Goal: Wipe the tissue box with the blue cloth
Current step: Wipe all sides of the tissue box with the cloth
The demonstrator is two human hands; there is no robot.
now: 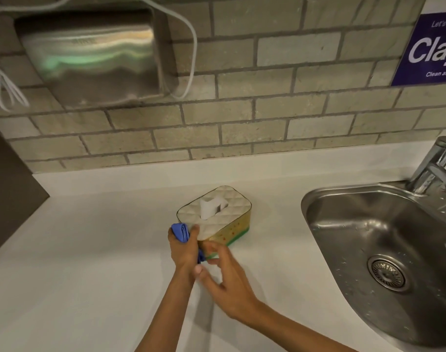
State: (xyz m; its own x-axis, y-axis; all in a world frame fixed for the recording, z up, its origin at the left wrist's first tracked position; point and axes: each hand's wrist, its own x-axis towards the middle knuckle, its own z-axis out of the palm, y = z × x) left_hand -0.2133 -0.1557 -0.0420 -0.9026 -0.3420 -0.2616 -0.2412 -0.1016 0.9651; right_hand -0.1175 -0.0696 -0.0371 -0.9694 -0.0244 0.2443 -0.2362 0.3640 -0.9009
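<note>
A tissue box (218, 212) with a white quilted top, yellow sides and a green base stands on the white counter (89, 250), a white tissue poking up from its slot. My left hand (185, 250) is closed around a folded blue cloth (180, 231) and presses it against the box's near left corner. Just to the right, my right hand (225, 275) has its fingers spread, the fingertips at the box's near side and base.
A steel sink (384, 250) with a drain and tap (435, 166) is set into the counter on the right. Behind runs a grey brick wall with a metal hand dryer (89, 57), white cables and a purple sign (427, 47).
</note>
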